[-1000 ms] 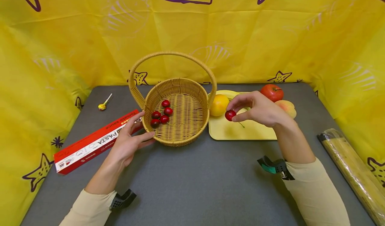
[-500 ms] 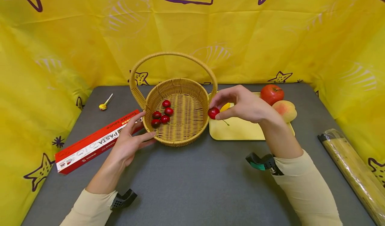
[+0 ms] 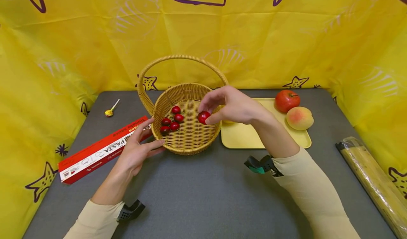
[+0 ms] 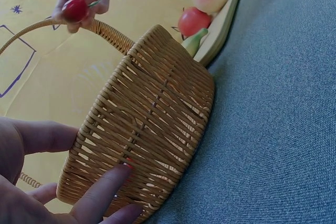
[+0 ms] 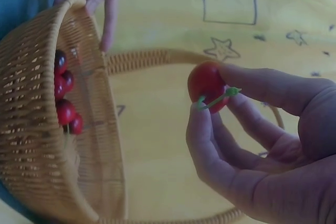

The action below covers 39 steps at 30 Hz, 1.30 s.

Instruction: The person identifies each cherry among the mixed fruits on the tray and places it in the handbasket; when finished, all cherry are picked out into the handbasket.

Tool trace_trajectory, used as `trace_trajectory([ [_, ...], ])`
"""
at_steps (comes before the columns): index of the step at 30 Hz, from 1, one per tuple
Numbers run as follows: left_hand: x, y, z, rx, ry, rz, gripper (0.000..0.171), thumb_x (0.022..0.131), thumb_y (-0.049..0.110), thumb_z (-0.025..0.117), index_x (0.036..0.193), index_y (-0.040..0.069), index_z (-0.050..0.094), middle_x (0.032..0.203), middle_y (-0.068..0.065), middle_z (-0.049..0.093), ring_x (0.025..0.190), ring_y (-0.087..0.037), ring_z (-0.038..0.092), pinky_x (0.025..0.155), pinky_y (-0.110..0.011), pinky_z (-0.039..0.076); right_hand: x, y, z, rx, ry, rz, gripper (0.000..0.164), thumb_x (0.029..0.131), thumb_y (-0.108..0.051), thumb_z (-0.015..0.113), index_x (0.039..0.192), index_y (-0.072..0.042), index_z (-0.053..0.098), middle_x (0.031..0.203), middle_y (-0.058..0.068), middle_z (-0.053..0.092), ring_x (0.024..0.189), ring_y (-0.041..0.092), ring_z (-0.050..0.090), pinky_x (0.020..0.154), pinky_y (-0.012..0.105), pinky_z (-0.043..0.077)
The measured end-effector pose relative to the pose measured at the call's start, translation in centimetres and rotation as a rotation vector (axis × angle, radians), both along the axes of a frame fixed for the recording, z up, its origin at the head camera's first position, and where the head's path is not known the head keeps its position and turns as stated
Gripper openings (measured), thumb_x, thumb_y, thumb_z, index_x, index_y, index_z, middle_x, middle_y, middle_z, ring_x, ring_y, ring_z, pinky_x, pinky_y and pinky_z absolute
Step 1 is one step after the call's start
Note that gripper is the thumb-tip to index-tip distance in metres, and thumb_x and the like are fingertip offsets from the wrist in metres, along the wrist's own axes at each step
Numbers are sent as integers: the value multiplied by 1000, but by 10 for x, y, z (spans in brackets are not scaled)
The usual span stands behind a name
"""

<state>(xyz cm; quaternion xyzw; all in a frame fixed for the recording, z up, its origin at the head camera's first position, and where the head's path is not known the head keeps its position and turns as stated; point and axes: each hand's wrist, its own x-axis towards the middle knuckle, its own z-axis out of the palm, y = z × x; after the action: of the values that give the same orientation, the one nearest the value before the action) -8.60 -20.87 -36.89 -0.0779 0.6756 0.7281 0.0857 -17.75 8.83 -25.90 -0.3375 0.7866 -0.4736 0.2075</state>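
My right hand [image 3: 236, 106] pinches a red cherry [image 3: 204, 117] between thumb and fingers, over the right part of the wicker basket [image 3: 187, 150]. A green stem [image 5: 216, 98] on this cherry shows in the right wrist view. Several more dark red cherries [image 3: 178, 118] lie on the left side of the basket's floor. My left hand [image 3: 135, 152] rests against the basket's left side, its fingers spread and fairly straight. In the left wrist view, one finger [image 4: 102, 192] lies along the woven outer wall and another touches the rim.
Right of the basket, a yellow tray [image 3: 245, 140] bears a tomato [image 3: 287, 100], a peach [image 3: 300, 118] and a banana [image 4: 195, 40]. A red pasta box [image 3: 101, 150] and a lollipop [image 3: 109, 112] lie left. A clear-wrapped long pack [image 3: 372, 182] lies far right.
My right hand has carried the cherry leftward from above the tray, past the orange, to over the basket. The left hand and the basket have stayed in place.
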Motion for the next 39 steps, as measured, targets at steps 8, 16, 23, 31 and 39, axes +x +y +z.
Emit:
trace_trajectory([
  [8, 0, 0, 0, -3, -6, 1, 84, 83, 1, 73, 151, 22, 28, 144, -22, 30, 114, -40, 55, 83, -45, 56, -10, -24, -1, -15, -107, 14, 24, 76, -5, 80, 98, -9, 72, 96, 7, 69, 90, 25, 63, 82, 35, 55],
  [16, 1, 0, 0, -8, -16, 6, 85, 83, 3, 74, 151, 23, 28, 144, -21, 31, 116, -41, 54, 83, -45, 56, -23, -45, 0, 4, -149, -31, 23, 76, -6, 78, 97, -12, 73, 94, 8, 68, 92, 25, 61, 78, 36, 56],
  [23, 1, 1, 0, -6, -16, 8, 84, 83, 2, 73, 151, 23, 28, 144, -22, 31, 117, -40, 53, 83, -45, 56, -36, -62, -3, 8, -269, -87, 24, 77, -3, 77, 99, -9, 72, 99, 11, 66, 92, 28, 63, 78, 36, 58],
  [31, 1, 2, 2, -5, -16, 6, 83, 84, 1, 72, 151, 22, 28, 144, -22, 31, 116, -41, 53, 85, -48, 54, -57, -75, -5, 19, -373, -144, 25, 78, 1, 76, 102, -4, 70, 109, 13, 62, 94, 28, 63, 83, 40, 57],
  [39, 1, 2, 1, 8, -13, 13, 83, 84, 0, 72, 150, 22, 29, 144, -23, 29, 108, -32, 61, 86, -49, 54, -79, -90, -15, 35, -499, -242, 30, 77, 9, 73, 106, 1, 68, 108, 13, 63, 87, 28, 63, 80, 39, 58],
])
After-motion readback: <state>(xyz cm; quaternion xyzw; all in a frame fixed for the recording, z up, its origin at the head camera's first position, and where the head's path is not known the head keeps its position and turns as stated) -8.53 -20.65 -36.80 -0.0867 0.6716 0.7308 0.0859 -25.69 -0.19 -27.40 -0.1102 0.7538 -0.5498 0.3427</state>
